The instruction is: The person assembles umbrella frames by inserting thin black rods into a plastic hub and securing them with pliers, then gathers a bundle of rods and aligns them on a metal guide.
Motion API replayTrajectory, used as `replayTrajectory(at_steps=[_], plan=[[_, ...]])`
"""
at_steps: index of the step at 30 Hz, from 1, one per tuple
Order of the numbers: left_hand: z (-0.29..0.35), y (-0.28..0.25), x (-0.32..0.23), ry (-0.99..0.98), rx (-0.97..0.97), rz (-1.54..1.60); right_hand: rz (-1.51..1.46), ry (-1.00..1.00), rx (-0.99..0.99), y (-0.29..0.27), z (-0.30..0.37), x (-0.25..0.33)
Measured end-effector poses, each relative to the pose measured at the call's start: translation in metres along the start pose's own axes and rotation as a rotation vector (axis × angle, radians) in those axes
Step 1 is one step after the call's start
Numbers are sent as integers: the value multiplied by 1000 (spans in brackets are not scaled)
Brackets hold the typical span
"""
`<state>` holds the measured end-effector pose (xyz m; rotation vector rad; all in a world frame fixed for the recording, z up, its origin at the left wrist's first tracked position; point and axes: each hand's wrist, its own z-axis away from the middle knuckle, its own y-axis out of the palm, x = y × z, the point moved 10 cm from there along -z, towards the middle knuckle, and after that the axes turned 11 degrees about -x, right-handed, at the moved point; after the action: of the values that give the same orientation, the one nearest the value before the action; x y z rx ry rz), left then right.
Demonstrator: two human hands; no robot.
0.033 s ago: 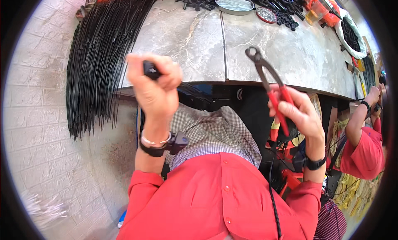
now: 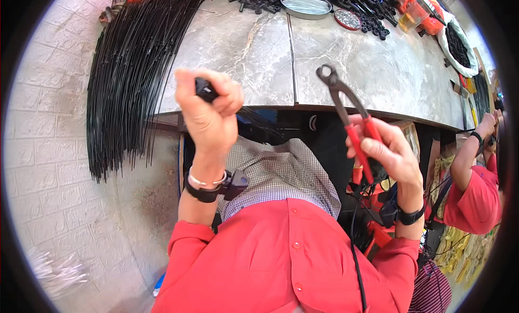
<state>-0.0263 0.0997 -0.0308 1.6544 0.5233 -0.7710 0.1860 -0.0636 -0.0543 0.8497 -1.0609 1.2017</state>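
My left hand [image 2: 208, 110] is raised over the table's front edge, its fingers wrapped round a black tube-like part [image 2: 205, 90]. The palm hides most of that part. Thin black rods [image 2: 259, 120] show just behind the hand; whether they join the held part I cannot tell. My right hand [image 2: 386, 148] grips a pair of end-cutting pincers [image 2: 351, 110] by the red handles. Their dark metal head points up and to the left, over the grey table [image 2: 357, 54]. The two hands are well apart, and the pincers touch nothing else.
A thick bundle of long black rods [image 2: 130, 81] hangs over the table's left end. At the back lie black tube parts [image 2: 259, 0], an oval tin of thin pale pins [image 2: 306, 5] and a round red-rimmed tin [image 2: 347, 19]. Another person [image 2: 478, 194] works at right.
My left hand has shifted slightly right with the black part in it. The pincers' head has dipped a little and moved slightly left.
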Motion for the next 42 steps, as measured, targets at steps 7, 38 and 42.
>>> replayTrajectory(at_steps=[7, 38, 42], plan=[[17, -12, 48, -132, -24, -75, -35, 77, 89, 19, 19, -7], [23, -16, 66, -224, -27, -66, 1073, -627, -614, -124, -203, 52], [21, -16, 73, -256, -23, -57, 1132, -557, -756, -148, -247, 53]])
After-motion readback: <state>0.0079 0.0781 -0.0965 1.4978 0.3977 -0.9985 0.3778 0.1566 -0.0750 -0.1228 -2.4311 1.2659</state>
